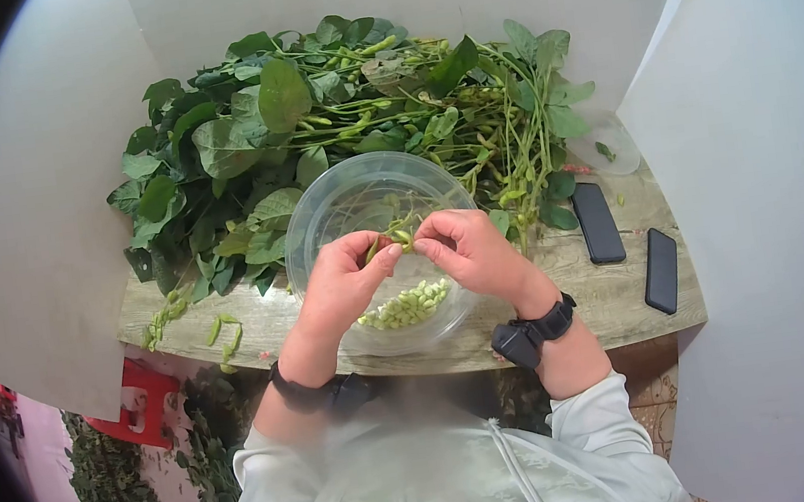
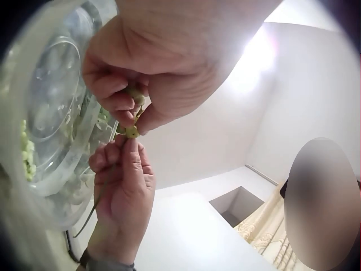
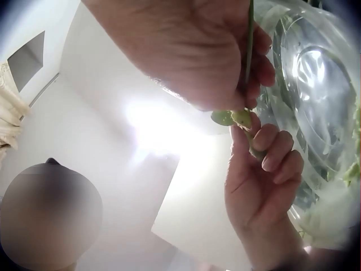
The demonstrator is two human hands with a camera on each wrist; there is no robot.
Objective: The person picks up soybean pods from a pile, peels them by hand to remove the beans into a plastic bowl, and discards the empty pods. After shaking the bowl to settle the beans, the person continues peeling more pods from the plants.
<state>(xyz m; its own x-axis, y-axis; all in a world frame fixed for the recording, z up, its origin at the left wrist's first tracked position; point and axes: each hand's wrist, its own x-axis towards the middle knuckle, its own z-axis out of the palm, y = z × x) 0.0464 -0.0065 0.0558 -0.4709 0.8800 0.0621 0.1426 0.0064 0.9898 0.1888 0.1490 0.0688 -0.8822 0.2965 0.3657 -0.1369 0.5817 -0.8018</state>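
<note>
Over a clear plastic tub (image 1: 303,225), the two hands meet at the fingertips around green soybean pods (image 1: 404,239). The left hand (image 1: 345,276) pinches a pod between thumb and forefinger, with another pod (image 2: 135,96) tucked under its curled fingers. Opposite it, the right hand (image 1: 476,257) pinches the same small cluster, and a thin green stem (image 3: 250,51) runs along its palm. An open-looking pod end (image 3: 241,118) shows between the fingertips in the right wrist view. Pale green shelled beans (image 1: 407,307) lie in the near part of the tub.
A large heap of leafy soybean stalks (image 1: 305,112) covers the back of the wooden table (image 1: 569,306). Loose pods (image 1: 225,338) lie at left. Two black phones (image 1: 597,222) are at right, near a clear lid (image 1: 610,147). Below stands a red stool (image 1: 147,403) beside more stalks (image 1: 115,487).
</note>
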